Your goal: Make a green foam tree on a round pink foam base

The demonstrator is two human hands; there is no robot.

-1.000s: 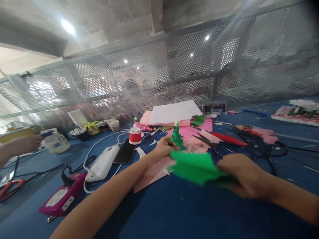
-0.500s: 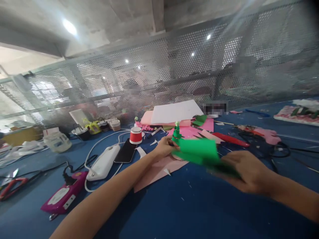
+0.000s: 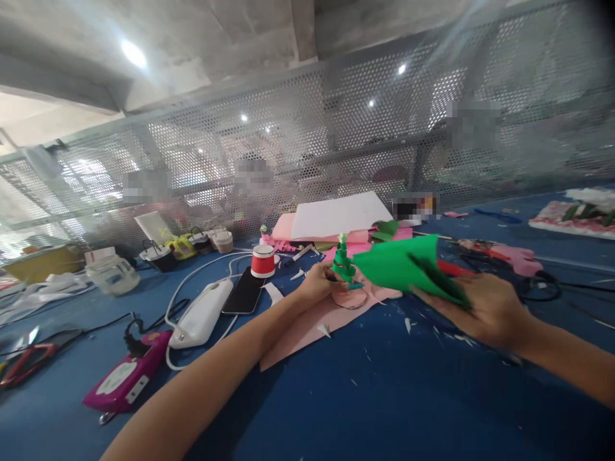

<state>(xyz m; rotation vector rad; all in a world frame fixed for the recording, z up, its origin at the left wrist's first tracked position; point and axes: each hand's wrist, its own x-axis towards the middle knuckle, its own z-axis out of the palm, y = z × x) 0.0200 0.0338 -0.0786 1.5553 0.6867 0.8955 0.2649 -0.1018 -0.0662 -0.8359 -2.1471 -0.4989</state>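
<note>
My right hand (image 3: 497, 314) grips a curled sheet of green paper (image 3: 396, 262), fingers closed on its right end. To its left, my left hand (image 3: 317, 286) has its fingers closed against the side of a small green tiered paper model (image 3: 343, 264) with a pale tip. This model stands upright on a round pink base (image 3: 349, 299). Beneath the base lies a pink paper sheet (image 3: 300, 339) on the blue table (image 3: 384, 403). The green sheet's left corner is close to the model; whether they touch I cannot tell.
At left lie a black phone (image 3: 244, 293), a white power strip (image 3: 202, 314), a purple socket box (image 3: 129, 374) and red-handled scissors (image 3: 29, 362). A red and white cup (image 3: 262, 261) stands behind the phone. White paper (image 3: 341, 216) lies at the back, before a perforated metal screen (image 3: 288, 153).
The green sheet has swung up and to the right, uncovering the lower model and its pink base. My right hand moved slightly right and up; my left hand stays by the model.
</note>
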